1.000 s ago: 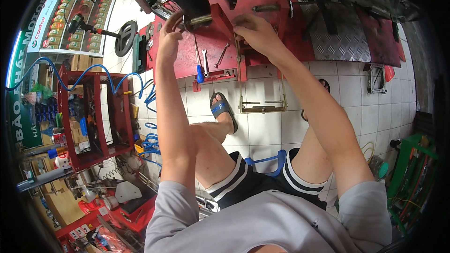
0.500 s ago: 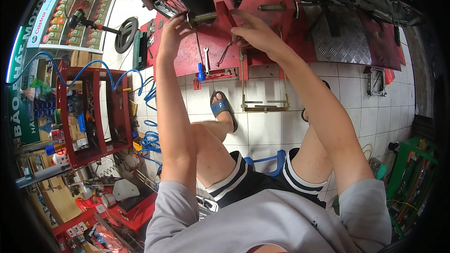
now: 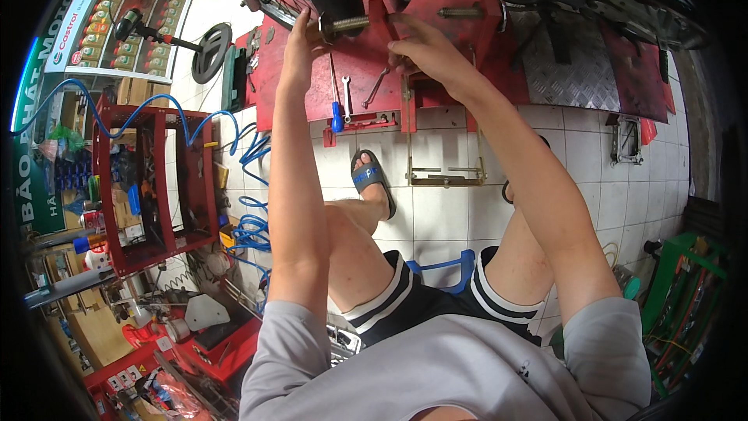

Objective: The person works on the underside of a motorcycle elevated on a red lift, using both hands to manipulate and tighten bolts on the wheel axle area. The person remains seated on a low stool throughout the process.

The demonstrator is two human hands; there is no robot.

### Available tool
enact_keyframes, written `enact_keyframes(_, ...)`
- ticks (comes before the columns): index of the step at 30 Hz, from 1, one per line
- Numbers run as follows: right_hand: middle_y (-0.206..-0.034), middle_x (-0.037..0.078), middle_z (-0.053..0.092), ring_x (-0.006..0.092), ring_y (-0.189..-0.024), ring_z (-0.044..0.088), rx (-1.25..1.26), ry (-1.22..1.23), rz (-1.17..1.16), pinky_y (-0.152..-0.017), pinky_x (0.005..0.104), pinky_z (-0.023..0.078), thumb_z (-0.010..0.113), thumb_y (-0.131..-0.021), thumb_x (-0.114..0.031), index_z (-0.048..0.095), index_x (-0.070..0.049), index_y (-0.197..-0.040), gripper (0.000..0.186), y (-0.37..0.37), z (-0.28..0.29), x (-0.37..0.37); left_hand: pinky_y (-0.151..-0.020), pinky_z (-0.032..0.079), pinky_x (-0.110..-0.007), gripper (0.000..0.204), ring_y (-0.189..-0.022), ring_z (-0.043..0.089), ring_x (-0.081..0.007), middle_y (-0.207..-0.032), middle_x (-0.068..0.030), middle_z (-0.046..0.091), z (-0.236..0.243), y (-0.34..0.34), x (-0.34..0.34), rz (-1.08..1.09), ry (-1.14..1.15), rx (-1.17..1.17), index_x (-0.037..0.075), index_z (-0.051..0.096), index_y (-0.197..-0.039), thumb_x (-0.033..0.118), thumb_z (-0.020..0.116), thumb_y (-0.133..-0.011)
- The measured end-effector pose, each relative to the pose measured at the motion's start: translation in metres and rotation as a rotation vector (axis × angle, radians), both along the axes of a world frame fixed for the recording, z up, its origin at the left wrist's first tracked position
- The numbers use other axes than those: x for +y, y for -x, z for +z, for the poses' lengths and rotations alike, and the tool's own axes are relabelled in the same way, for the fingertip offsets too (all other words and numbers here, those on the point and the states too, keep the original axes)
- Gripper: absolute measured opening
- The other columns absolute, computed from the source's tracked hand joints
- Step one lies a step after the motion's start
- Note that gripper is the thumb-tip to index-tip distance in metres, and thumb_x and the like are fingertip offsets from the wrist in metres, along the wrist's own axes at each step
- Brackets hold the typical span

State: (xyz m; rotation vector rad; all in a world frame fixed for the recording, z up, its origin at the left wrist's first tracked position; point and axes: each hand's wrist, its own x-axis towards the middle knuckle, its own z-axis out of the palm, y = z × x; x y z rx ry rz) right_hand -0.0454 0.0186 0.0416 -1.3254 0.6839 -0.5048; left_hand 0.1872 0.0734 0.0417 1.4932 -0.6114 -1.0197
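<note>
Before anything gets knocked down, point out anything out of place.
The screwdriver on the red bench looks off: its blue handle seems to overhang the near edge and could get bumped. No clear spill or damage shows.

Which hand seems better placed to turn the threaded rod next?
Probably the left hand: it's at the left end of the threaded rod, while the right hand is by the red post.
</note>
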Motion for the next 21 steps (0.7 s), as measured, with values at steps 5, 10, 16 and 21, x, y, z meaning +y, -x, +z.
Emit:
enact_keyframes(5,-0.085,0.005,0.064,0.0107,-0.077,0.061,0.004,-0.016,-0.008,-0.072,0.0258,0.051,0.057,-0.089,-0.018,0.035,-0.009,-0.142,0.058,0.001,0.001,-0.001,-0.090,0.040,-0.034,0.053,-0.103,0.059,-0.0222,-0.098,-0.0102,0.067,0.013,-0.002,0.001,-0.103,0.550,0.325,0.001,0.058,-0.115,0.045,0.038,-0.095)
enact_keyframes(10,-0.084,0.005,0.063,0.0108,-0.077,0.061,0.009,0.009,0.017,-0.072,0.0259,0.051,0.057,-0.089,-0.019,0.032,-0.008,-0.143,0.061,0.000,0.002,-0.001,-0.086,0.041,-0.034,0.049,-0.093,0.061,-0.0215,-0.095,-0.0117,0.067,0.003,0.000,0.002,0.093,0.133,-0.052,0.003,0.057,-0.116,0.044,0.039,-0.096)
enact_keyframes(16,-0.084,0.005,0.063,0.0110,-0.076,0.060,0.003,0.004,0.011,-0.072,0.0262,0.051,0.056,-0.089,-0.019,0.030,-0.008,-0.144,0.062,0.000,0.001,0.001,-0.085,0.042,-0.034,0.048,-0.092,0.059,-0.0211,-0.099,-0.0114,0.066,0.001,-0.003,0.000,0.134,0.257,0.056,0.005,0.055,-0.116,0.046,0.039,-0.096)
enact_keyframes(21,-0.084,0.005,0.063,0.0111,-0.075,0.061,-0.006,0.000,0.022,-0.072,0.0259,0.051,0.057,-0.089,-0.019,0.030,-0.008,-0.144,0.062,0.002,0.002,0.001,-0.087,0.042,-0.037,0.049,-0.094,0.058,-0.0232,-0.103,-0.0141,0.064,0.008,0.003,-0.002,0.003,0.421,0.272,0.005,0.053,-0.116,0.047,0.041,-0.094)
